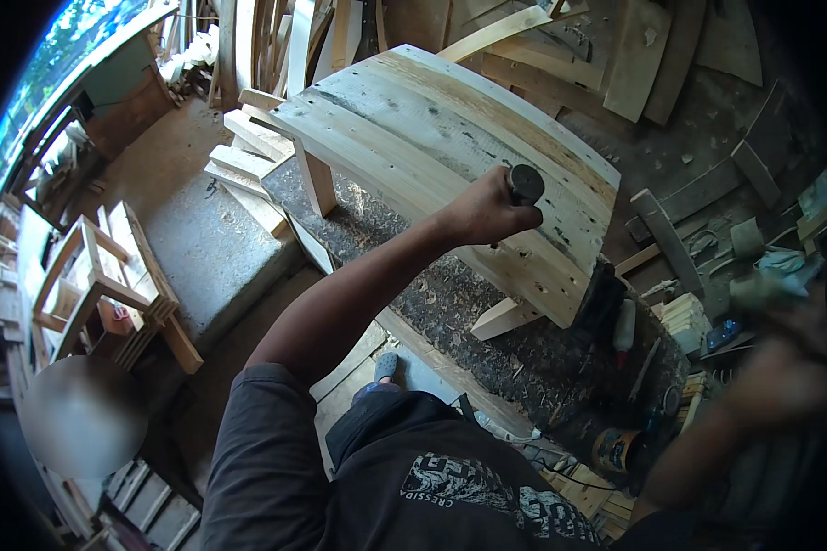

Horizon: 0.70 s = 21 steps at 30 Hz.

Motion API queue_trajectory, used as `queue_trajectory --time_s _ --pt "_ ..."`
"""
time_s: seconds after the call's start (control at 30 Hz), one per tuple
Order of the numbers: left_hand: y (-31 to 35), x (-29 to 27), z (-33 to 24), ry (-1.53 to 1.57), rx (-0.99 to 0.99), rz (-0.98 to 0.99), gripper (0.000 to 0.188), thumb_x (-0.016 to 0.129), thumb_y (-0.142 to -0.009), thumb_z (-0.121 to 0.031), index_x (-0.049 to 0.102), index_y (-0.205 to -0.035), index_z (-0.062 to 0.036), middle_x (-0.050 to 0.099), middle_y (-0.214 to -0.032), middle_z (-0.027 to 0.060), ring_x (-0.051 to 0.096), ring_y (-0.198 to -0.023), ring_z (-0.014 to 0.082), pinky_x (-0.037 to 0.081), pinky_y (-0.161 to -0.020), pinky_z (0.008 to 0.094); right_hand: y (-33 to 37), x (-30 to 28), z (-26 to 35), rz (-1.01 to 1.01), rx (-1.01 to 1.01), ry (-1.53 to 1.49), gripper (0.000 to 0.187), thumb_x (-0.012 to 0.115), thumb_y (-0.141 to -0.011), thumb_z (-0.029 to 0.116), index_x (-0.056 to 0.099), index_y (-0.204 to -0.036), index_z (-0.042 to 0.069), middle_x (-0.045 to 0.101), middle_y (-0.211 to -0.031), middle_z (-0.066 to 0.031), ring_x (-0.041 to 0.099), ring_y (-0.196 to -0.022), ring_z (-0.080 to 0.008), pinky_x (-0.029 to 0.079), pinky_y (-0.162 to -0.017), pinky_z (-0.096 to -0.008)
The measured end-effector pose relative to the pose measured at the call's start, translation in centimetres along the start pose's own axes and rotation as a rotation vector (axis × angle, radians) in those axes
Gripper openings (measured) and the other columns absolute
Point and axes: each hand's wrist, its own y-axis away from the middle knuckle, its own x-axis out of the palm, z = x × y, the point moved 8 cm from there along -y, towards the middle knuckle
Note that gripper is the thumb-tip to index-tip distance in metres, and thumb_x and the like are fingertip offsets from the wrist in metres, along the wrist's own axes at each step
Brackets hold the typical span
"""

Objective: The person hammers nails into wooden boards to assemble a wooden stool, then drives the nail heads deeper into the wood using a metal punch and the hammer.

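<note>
A low wooden table with a plank top stands in front of me. Over its top, my left hand is closed in a fist around a dark cylinder with a round flat end; its lower part is hidden. My right hand is far out to the right, smeared by motion, so its fingers cannot be read. Close above that hand is a blurred pale greenish shape, and I cannot make out whether it is held.
The table stands on a dark bench strewn with shavings. A bottle with a red tip and a tin with a yellowish label sit at its right. A wooden frame is at left; boards lie beyond, wood offcuts at back left.
</note>
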Motion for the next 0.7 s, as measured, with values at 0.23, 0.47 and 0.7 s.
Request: queue_trajectory --time_s 0.23,0.47,0.7 --pt "0.9 -0.8 0.4 -0.073 -0.017 -0.004 0.014 0.064 -0.074 -0.008 0.052 -0.074 -0.0003 0.053 -0.067 -0.0025 0.049 -0.065 0.0072 0.043 -0.059 0.0267 10.3 10.8 -4.0 0.723 0.426 -0.098 0.026 0.050 -0.099 0.026 0.051 -0.102 0.000 0.048 -0.065 -0.0081 0.048 -0.052 -0.0104 0.037 -0.047 -0.0320" --pt "1.3 -3.0 0.2 0.117 -0.149 -0.167 0.011 0.066 -0.082 -0.010 0.062 -0.082 -0.0001 0.055 -0.064 -0.0025 0.050 -0.054 0.0093 0.041 -0.051 0.0262 17.6 5.4 -5.9 0.400 0.869 -0.599 0.023 0.047 -0.101 0.027 0.051 -0.109 0.006 0.039 -0.062 0.0034 0.033 -0.042 -0.0018 0.027 -0.037 -0.0184" --pt "1.2 -16.9 -2.3 0.443 0.019 -0.335 0.016 0.053 -0.097 -0.020 0.060 -0.090 -0.0077 0.031 -0.057 -0.0075 0.025 -0.046 0.0049 0.021 -0.043 0.0236 26.7 3.8 -7.6 0.323 1.102 -0.603 0.026 0.045 -0.101 0.030 0.049 -0.107 0.005 0.040 -0.062 0.0014 0.034 -0.040 -0.0025 0.029 -0.035 -0.0179"
